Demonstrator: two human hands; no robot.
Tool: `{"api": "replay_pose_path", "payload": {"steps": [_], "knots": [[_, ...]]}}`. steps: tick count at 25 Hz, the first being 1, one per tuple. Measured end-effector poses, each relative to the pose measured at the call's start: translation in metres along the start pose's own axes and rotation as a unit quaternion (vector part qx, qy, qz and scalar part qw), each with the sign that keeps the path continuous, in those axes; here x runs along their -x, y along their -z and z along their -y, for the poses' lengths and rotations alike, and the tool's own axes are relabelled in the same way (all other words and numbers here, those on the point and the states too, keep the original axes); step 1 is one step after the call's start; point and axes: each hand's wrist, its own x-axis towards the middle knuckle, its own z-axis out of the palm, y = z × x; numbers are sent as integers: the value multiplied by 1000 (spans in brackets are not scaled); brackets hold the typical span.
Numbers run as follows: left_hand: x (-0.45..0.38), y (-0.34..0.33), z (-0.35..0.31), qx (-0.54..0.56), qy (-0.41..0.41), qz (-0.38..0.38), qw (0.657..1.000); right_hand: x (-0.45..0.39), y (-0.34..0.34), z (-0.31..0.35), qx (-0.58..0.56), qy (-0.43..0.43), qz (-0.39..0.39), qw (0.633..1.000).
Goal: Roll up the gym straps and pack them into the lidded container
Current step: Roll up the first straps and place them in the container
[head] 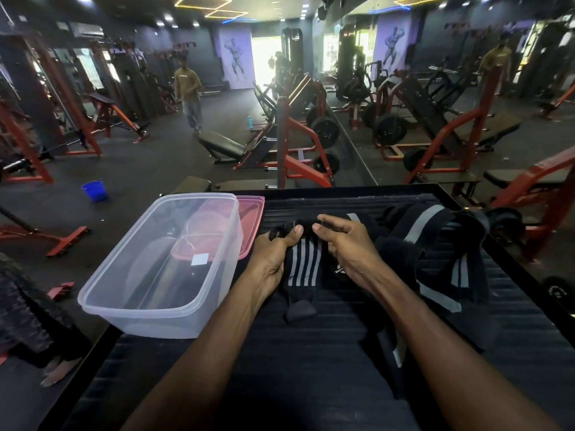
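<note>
A black gym strap with white stripes (303,267) lies on the dark ribbed platform (311,353) in front of me. My left hand (273,256) and my right hand (345,244) both grip its far end, fingers curled round the fabric, thumbs on top. A pile of more black straps with grey stripes (435,244) lies just right of my right hand. The clear plastic container (124,293) stands open at the platform's left edge, with its pink lid (252,219) lying behind it.
Red-framed weight machines and benches fill the gym floor beyond the platform. A blue bucket (95,190) stands on the floor at left. A person (188,91) walks in the distance. A bare foot (57,373) shows at lower left. A mirror wall runs on the right.
</note>
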Motion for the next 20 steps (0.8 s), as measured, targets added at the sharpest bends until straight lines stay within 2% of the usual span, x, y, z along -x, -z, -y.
{"api": "replay_pose_path", "payload": {"steps": [4, 7, 11, 14, 16, 18, 20], "knots": [[-1, 0, 1, -20, -6, 4, 1000, 3, 1, 0, 58, 26, 0, 998], [-1, -2, 2, 18, 22, 36, 999, 3, 4, 2, 45, 47, -14, 998], [-4, 0, 1, -66, 2, -11, 998, 4, 3, 2, 95, 62, 22, 993], [-4, 3, 1, -58, -46, -11, 997, 5, 0, 4, 34, 6, 31, 999], [-5, 3, 2, -99, -82, -7, 992, 5, -1, 3, 9, -45, 29, 999], [-4, 1, 3, -146, -97, -8, 984, 4, 0, 0, 41, -32, 18, 998], [-3, 0, 3, -112, -60, -7, 992, 4, 1, 0, 53, 6, 0, 999]]}}
